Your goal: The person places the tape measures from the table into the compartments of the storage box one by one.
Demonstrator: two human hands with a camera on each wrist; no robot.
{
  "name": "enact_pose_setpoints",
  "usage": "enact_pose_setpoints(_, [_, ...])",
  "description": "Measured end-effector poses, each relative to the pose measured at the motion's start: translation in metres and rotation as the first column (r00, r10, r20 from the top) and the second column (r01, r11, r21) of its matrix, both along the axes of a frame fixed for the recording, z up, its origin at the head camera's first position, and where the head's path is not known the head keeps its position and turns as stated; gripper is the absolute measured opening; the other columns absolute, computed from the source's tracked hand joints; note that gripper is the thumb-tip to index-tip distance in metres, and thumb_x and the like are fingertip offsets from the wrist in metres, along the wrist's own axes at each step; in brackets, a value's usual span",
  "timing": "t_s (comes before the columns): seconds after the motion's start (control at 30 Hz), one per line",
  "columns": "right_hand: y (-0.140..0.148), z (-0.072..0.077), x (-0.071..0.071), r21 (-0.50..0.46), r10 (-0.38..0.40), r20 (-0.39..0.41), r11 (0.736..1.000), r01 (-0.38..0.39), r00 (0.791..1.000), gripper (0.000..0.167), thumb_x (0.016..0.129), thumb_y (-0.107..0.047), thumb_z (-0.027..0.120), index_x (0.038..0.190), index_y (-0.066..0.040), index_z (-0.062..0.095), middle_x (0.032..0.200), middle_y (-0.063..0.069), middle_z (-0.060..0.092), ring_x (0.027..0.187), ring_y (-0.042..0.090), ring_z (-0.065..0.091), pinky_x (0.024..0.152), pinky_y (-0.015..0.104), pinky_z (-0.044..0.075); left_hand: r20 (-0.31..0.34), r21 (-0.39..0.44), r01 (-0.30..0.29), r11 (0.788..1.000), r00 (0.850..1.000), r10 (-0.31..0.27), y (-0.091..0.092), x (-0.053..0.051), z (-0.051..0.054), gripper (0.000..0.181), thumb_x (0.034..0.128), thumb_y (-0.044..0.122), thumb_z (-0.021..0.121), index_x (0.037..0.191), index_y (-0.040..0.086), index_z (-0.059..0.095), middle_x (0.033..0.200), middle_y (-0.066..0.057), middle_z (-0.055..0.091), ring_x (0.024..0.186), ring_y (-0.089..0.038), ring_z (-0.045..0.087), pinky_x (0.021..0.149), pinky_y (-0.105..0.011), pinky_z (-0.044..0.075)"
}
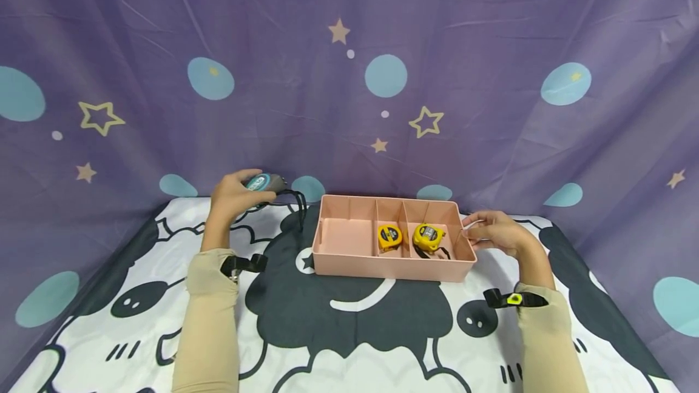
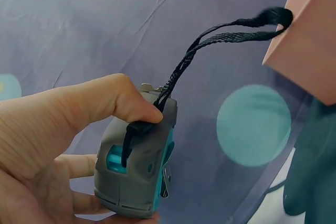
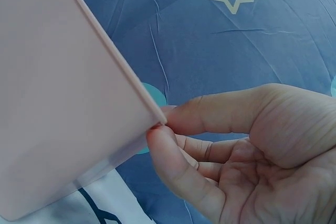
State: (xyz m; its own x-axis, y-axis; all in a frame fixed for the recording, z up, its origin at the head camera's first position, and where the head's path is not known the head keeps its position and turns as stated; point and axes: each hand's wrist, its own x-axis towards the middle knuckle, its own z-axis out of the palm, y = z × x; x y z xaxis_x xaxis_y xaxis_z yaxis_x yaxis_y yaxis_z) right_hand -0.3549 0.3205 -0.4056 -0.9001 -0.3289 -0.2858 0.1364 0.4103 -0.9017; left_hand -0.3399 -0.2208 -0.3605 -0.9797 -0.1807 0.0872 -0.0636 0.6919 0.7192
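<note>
My left hand [image 1: 233, 199] grips a grey and teal tape measure [image 1: 267, 183] above the cloth, left of the pink divided box [image 1: 382, 268]. In the left wrist view the thumb presses on the grey case [image 2: 134, 166], and a black wrist strap [image 2: 231, 37] trails from it toward the box. My right hand [image 1: 499, 233] pinches the right end of the box's rim between thumb and finger, as the right wrist view shows. Inside the box, a small yellow tape measure [image 1: 390, 237] lies in the middle compartment and a larger yellow tape measure [image 1: 428, 237] in the right one.
The box's left compartment [image 1: 349, 226] holds nothing visible. Beneath everything lies a black and white cartoon cloth [image 1: 355, 320]. A purple curtain [image 1: 295, 108] with stars and blue dots hangs close behind the box.
</note>
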Motion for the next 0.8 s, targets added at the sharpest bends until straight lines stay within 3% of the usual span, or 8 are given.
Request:
enact_pose_setpoints(0.43, [0.002, -0.002, 0.0, -0.012, 0.003, -0.003, 1.0, -0.003, 1.0, 0.041, 0.096, -0.006, 0.063, 0.129, 0.014, 0.048, 0.087, -0.004, 0.069, 0.076, 0.01, 0.067, 0.074, 0.026, 0.06, 0.015, 0.135, 0.108, 0.985, 0.994, -0.111, 0.024, -0.004, 0.003, 0.078, 0.0764, 0.03, 0.086, 0.147, 0.015, 0.057, 0.133, -0.019, 0.062, 0.107, -0.031, 0.057, 0.08, -0.032, 0.048])
enact_pose_setpoints(0.63, [0.003, -0.002, -0.001, -0.036, 0.013, 0.0, 0.999, -0.013, 1.0, 0.039, 0.096, -0.005, 0.063, 0.127, 0.013, 0.048, 0.086, -0.005, 0.069, 0.076, 0.009, 0.067, 0.073, 0.026, 0.06, 0.004, 0.179, 0.134, 0.975, 0.991, -0.136, 0.027, -0.004, 0.006, 0.075, 0.078, 0.029, 0.084, 0.146, 0.015, 0.057, 0.131, -0.019, 0.063, 0.104, -0.028, 0.059, 0.078, -0.029, 0.05])
enact_pose_setpoints(0.8, [0.003, -0.002, -0.002, -0.033, 0.019, 0.005, 0.999, -0.019, 1.0, 0.04, 0.096, -0.004, 0.061, 0.129, 0.014, 0.047, 0.09, -0.004, 0.07, 0.079, 0.009, 0.067, 0.074, 0.026, 0.06, -0.003, 0.211, 0.151, 0.966, 0.988, -0.154, 0.03, -0.002, 0.009, 0.073, 0.0787, 0.03, 0.085, 0.145, 0.016, 0.058, 0.132, -0.017, 0.062, 0.106, -0.028, 0.059, 0.083, -0.034, 0.054])
